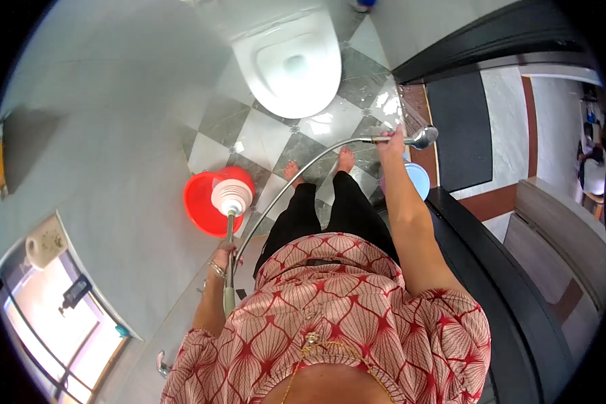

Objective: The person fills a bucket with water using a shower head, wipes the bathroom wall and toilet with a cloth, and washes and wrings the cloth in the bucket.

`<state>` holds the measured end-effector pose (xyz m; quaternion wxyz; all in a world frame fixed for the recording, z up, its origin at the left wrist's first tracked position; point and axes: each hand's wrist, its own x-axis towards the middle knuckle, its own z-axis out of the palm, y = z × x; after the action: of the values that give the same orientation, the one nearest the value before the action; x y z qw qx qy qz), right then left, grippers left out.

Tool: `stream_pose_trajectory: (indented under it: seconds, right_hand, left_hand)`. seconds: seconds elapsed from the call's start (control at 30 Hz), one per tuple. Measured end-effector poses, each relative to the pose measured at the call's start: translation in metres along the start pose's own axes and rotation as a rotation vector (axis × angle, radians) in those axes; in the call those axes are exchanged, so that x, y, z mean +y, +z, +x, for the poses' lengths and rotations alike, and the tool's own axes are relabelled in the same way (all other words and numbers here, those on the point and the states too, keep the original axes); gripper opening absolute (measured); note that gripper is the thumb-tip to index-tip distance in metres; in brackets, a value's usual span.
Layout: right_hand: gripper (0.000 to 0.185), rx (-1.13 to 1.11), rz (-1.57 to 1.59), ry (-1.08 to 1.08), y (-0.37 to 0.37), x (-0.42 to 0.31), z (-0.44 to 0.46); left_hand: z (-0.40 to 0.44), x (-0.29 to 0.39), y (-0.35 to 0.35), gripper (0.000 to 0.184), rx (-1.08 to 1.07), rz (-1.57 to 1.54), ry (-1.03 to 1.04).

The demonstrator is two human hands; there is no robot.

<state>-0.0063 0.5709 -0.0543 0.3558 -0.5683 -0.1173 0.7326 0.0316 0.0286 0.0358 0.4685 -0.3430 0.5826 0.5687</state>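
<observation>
My right hand (390,143) is closed around the handle of a chrome shower head (424,137), and water sprays from it toward the upper left. Its metal hose (295,178) arches over my legs to my left side. My left hand (225,256) grips the green handle (229,289) of a white plunger (232,196), with the hose running beside it. The plunger's ribbed head is above a red basin (200,205). Bare feet stand on the wet checkered floor (266,140).
A white toilet (291,64) with its bowl uncovered stands ahead. A light blue bucket (417,180) is partly behind my right forearm. At the right are a dark door frame (478,60) and a dark mat (459,131). A window (54,303) is at the lower left.
</observation>
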Motion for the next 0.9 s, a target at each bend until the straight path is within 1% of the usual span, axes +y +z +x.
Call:
stream_pose_trajectory:
  seconds: [0.03,0.1,0.13,0.27,0.33,0.43,0.47,0.5,0.53,0.57,0.63,0.67,0.73,0.77,0.8,0.83,0.9]
  right_hand:
    - [0.027,-0.004,-0.008,0.009,-0.001,0.001,-0.009]
    - [0.029,0.000,-0.143,0.016,-0.014,-0.002,-0.027]
    - [0.029,0.039,-0.148,0.033,-0.017,0.000,-0.033]
    - [0.030,0.007,-0.151,0.057,-0.043,0.002,-0.050]
    - [0.031,0.077,-0.204,0.080,-0.055,0.005,-0.050]
    - [0.031,0.069,-0.277,0.113,-0.063,0.015,-0.049]
    - [0.031,0.074,-0.278,0.111,-0.062,0.022,-0.048]
    - [0.030,0.034,-0.303,0.121,-0.061,0.033,-0.043]
    - [0.030,-0.006,-0.328,0.131,-0.058,0.041,-0.043]
    - [0.030,0.004,-0.328,0.122,-0.058,0.045,-0.043]
    - [0.029,-0.135,-0.260,0.211,-0.055,0.058,-0.049]
    - [0.029,-0.129,-0.259,0.206,-0.056,0.061,-0.052]
    - [0.027,-0.200,-0.347,0.184,-0.052,0.064,-0.063]
    - [0.027,-0.194,-0.343,0.178,-0.050,0.063,-0.070]
    - [0.023,-0.174,-0.454,0.188,-0.046,0.058,-0.083]
    - [0.027,-0.154,-0.566,0.199,-0.045,0.057,-0.094]
    - [0.031,-0.140,-0.519,0.149,-0.050,0.060,-0.095]
  left_hand:
    - [0.000,0.000,0.001,0.021,0.009,-0.009,0.000]
    - [0.000,-0.001,0.002,0.021,0.027,-0.026,-0.033]
    - [0.000,-0.002,0.003,0.021,0.032,-0.032,-0.035]
    - [0.005,-0.007,0.001,0.021,0.002,-0.050,-0.047]
    - [0.008,-0.010,-0.001,0.021,-0.018,-0.034,-0.058]
    - [0.013,-0.015,-0.005,0.021,-0.032,-0.049,-0.070]
    - [0.014,-0.016,-0.007,0.021,-0.020,-0.075,-0.045]
    - [0.016,-0.016,-0.011,0.022,-0.008,-0.100,-0.020]
    - [0.016,-0.014,-0.017,0.025,-0.052,-0.159,-0.070]
    - [0.017,-0.014,-0.019,0.025,-0.061,-0.155,-0.079]
    - [0.015,-0.009,-0.021,0.029,-0.016,-0.248,-0.114]
    - [0.013,-0.007,-0.019,0.029,0.002,-0.215,-0.107]
    - [0.008,-0.005,-0.015,0.029,-0.014,-0.219,-0.118]
    - [0.007,-0.004,-0.014,0.028,-0.027,-0.222,-0.124]
    - [0.008,-0.004,-0.017,0.028,-0.032,-0.214,-0.128]
    - [0.011,-0.006,-0.022,0.027,-0.017,-0.174,-0.124]
    - [0.015,-0.005,-0.025,0.026,-0.007,-0.127,-0.123]
